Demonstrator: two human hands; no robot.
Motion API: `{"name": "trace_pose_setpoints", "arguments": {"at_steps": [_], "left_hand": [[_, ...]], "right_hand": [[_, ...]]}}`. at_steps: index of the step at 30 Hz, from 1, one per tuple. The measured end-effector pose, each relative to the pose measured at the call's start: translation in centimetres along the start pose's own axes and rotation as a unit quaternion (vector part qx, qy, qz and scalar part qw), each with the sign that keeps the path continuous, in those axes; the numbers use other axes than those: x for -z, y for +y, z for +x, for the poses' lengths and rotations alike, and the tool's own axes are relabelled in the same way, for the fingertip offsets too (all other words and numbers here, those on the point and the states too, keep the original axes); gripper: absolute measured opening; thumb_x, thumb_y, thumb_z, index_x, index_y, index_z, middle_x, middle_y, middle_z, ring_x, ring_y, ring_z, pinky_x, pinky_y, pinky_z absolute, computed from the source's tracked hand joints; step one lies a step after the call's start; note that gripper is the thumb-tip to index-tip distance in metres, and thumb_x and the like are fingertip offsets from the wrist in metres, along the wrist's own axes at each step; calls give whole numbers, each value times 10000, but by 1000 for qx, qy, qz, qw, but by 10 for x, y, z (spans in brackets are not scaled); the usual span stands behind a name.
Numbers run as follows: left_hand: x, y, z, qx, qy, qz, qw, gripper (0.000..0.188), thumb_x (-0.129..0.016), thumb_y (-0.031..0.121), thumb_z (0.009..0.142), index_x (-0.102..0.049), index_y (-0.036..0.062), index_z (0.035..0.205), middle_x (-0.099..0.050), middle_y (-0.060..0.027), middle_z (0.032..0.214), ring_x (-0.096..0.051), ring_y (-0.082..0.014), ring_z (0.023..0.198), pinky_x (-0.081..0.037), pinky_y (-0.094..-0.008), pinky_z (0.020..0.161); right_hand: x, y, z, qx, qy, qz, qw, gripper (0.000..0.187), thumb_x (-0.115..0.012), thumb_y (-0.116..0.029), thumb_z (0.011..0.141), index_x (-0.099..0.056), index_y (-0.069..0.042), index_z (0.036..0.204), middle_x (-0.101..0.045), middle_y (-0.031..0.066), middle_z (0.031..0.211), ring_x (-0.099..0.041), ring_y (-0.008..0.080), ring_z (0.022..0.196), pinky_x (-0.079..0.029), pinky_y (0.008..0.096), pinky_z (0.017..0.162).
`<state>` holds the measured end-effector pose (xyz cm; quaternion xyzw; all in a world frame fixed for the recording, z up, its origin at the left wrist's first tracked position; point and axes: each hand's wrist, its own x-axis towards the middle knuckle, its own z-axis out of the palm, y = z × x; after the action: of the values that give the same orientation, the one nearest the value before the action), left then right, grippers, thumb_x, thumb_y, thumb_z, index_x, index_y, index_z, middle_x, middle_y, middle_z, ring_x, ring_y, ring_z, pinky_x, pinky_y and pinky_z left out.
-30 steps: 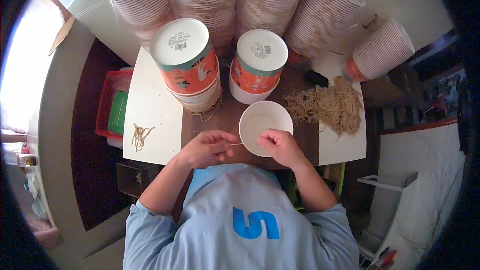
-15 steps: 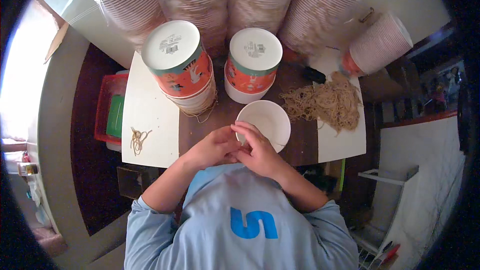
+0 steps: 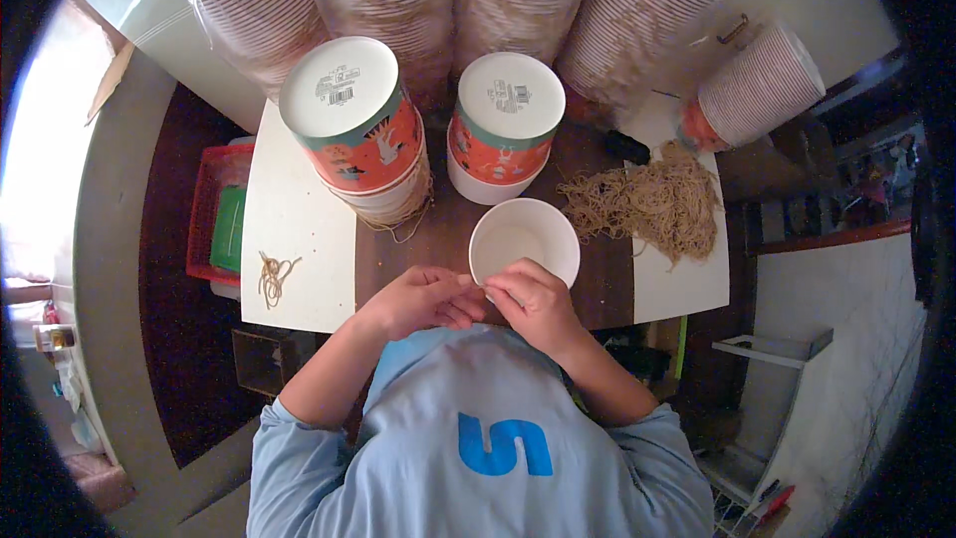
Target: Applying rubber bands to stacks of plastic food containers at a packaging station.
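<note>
Just before me a white paper tub (image 3: 525, 224) stands with its open mouth up. At its near rim my left hand (image 3: 423, 299) and my right hand (image 3: 538, 304) meet, fingertips almost touching. The left thumb and forefinger are pinched, and the other fingers bend loosely below. My right fingers close in a pinch that overlaps the tub's near edge. What lies between the fingertips is too small to make out. A heap of tan twine (image 3: 662, 204) lies right of the tub.
Two upturned orange printed tubs (image 3: 373, 154) (image 3: 503, 149) sit on white tubs behind; twine wraps the left base. Tall bagged tub stacks (image 3: 383, 10) line the back, with another stack (image 3: 762, 90) at right. A few twine loops (image 3: 276, 279) and a red crate (image 3: 206, 214) are at left.
My right hand has turned and shifted slightly right, its outstretched fingers drawing into a pinch. My left hand has lowered a little. The tubs and twine heap stay in place.
</note>
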<state>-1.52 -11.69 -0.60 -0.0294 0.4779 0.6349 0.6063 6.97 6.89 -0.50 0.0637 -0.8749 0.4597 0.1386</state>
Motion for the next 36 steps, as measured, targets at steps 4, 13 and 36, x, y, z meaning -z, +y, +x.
{"name": "trace_pose_setpoints", "arguments": {"at_steps": [4,13,36], "left_hand": [[-3,-5,5,-16,6,68,998,283,-483,265,939,-610,18,991,-645,-69,855,-607,-119,719,-507,-233,677],[-4,-10,5,-60,31,101,993,153,-542,146,903,-623,20,938,-630,-32,823,-583,-82,734,-501,-215,668],[-6,-22,8,-121,42,108,986,148,-581,142,881,-626,7,922,-632,-33,812,-582,-74,724,-497,-215,683]], "right_hand": [[0,-2,-1,0,-14,1,1000,111,-652,-57,754,-633,-52,863,-581,86,767,-603,260,692,-496,355,601],[-1,-2,-4,3,-27,-6,1000,94,-641,-72,763,-597,-69,846,-571,81,734,-596,272,662,-484,371,569],[-4,-1,-10,6,-37,30,999,86,-601,-49,781,-557,-40,855,-529,115,758,-559,309,718,-470,397,613]]}}
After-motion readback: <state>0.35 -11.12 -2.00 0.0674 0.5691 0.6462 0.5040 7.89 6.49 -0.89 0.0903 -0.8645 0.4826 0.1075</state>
